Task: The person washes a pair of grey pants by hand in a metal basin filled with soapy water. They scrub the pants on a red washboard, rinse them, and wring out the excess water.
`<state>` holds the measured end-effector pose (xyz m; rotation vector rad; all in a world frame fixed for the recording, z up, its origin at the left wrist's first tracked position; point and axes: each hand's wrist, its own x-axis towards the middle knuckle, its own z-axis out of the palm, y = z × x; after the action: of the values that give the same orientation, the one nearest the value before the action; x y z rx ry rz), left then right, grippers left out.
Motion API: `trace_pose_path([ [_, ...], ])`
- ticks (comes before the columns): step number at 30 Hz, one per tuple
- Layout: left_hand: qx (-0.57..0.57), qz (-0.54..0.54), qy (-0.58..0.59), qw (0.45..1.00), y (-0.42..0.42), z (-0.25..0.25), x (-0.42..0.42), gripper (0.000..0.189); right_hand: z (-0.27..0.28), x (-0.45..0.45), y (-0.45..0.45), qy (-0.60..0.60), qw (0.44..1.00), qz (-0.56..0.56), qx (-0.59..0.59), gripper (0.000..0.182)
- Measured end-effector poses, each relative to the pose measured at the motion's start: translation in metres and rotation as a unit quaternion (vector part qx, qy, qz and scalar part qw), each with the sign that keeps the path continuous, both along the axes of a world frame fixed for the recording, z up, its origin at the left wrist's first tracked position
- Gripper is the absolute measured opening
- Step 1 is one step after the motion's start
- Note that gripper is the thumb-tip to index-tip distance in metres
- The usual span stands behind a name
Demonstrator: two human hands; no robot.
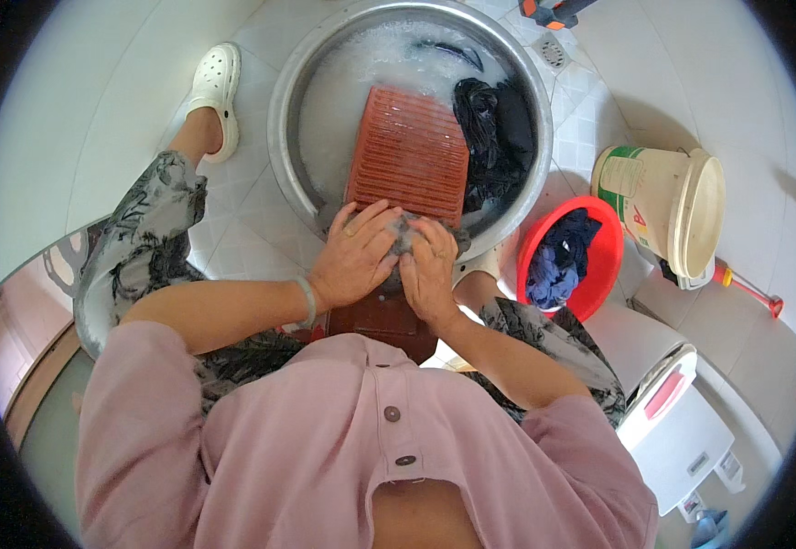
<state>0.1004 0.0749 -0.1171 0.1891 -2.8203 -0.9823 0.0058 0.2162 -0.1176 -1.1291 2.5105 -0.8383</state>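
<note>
A reddish-brown ridged washboard [412, 147] leans in a large metal basin [287, 82] of cloudy, sudsy water [329, 117]. My left hand [364, 257] and my right hand [429, 271] meet at the washboard's near end. Both grip a bunched grey, soapy cloth [405, 237] between them, and much of it is hidden under my fingers. Soaked black clothes [487, 137] lie in the water along the basin's right side. Another dark piece of fabric [463, 53] breaks the surface near the far rim.
A red plastic basin [604, 274] to the right holds dark and blue clothes [554, 271]. Beyond it, a cream plastic bucket [645, 202] lies tipped on its side. A floor drain [552, 51] is at the far right. A white clog [216, 89] on my foot stands left of the metal basin.
</note>
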Motion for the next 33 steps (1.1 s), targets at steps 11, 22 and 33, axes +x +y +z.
trace_pose_path([
  [11,-0.007,0.207,-0.156,0.966,-0.038,-0.024,-0.121,0.038,-0.059,-0.096,-0.061,0.039,0.993,-0.106,-0.014,0.030],
  [22,-0.004,0.093,-0.092,0.991,-0.030,-0.034,-0.105,0.036,-0.074,-0.098,-0.053,0.107,0.992,-0.050,-0.033,0.022],
  [33,-0.010,0.071,0.037,0.997,-0.004,-0.005,-0.009,0.037,-0.011,-0.012,0.006,0.041,0.992,0.015,-0.115,0.026],
])
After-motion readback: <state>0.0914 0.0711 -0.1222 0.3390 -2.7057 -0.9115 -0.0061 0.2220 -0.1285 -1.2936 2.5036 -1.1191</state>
